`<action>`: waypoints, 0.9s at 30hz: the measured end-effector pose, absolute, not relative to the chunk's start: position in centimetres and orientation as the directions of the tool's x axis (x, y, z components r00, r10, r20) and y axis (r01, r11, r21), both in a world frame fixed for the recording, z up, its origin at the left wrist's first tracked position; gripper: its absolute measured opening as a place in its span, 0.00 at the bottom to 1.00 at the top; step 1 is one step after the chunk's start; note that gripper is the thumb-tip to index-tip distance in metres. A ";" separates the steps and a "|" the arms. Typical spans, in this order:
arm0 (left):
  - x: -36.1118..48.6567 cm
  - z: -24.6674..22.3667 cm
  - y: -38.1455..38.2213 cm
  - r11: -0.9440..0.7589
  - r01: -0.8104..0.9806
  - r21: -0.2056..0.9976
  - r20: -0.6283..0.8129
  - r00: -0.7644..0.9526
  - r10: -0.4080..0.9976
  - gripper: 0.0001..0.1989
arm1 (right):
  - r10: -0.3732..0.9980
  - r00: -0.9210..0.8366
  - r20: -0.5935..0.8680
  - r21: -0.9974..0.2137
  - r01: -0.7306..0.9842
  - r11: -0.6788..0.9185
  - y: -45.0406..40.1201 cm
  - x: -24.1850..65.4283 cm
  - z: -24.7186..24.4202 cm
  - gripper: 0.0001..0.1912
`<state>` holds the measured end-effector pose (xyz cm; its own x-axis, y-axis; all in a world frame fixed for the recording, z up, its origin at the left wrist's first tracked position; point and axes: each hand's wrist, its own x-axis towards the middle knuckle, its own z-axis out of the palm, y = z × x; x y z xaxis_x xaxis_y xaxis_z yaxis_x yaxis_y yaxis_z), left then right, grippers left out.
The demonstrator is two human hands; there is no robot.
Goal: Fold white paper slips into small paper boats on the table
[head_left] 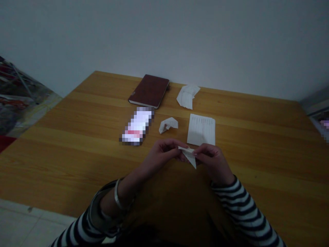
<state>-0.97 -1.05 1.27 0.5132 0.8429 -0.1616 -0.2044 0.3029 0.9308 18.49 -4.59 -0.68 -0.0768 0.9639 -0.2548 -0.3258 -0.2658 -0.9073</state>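
Pale wall (164, 37) filled the top of the frame behind a honey-coloured wooden table (64, 164), and a patterned cloth (17, 96) bunched at the upper left, beyond the table's corner. Across the table's middle lay a dark red notebook (149, 91), with a pixelated flat object (136, 126) touching its lower edge. To the right sat a ruffled paper stack (187, 96), a crumpled paper scrap (168, 125) and a lined sheet (201, 129). At lower centre, the left hand (164, 154) and right hand (209, 161) came together, their fingers clamped from either side on a folded paper triangle (189, 154), whose point aimed toward the bottom of the frame. The sheet lay just behind the right hand. A metal bangle (117, 195) circled the left wrist, above a striped sleeve (87, 226).
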 end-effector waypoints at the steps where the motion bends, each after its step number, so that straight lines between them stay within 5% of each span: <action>1: -1.1 1.4 -1.1 0.274 -0.184 0.944 -0.151 0.498 0.854 0.06 | 0.964 -0.077 -0.255 -0.908 -0.324 -0.266 -4.6 18.5 -0.8 0.07; 8: -1.3 1.6 -0.7 0.264 -0.041 0.964 -0.217 0.454 0.864 0.22 | 0.985 -0.045 -0.164 -0.973 -0.156 -0.169 -4.6 18.0 -0.9 0.05; 16: -1.4 0.5 -0.3 0.138 0.340 0.930 -0.294 0.465 0.835 0.16 | 0.993 -0.013 0.113 -0.900 0.422 0.108 -5.2 18.2 -1.2 0.10; 23: -0.9 0.5 -0.9 -0.099 0.428 0.899 -0.092 0.403 0.911 0.12 | 0.994 0.008 -0.105 -0.991 0.078 -0.105 -5.0 17.6 -0.5 0.14; 27: -0.4 0.7 -1.7 -0.295 0.462 0.836 0.088 0.417 0.905 0.10 | 0.989 -0.012 -0.148 -0.981 0.129 -0.145 -4.7 17.5 -0.5 0.13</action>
<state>-0.45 -1.65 0.74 0.4171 0.9045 0.0883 0.4625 -0.2949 0.8362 17.46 -4.69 -0.53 -0.0122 0.9889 -0.1479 0.1291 -0.1451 -0.9810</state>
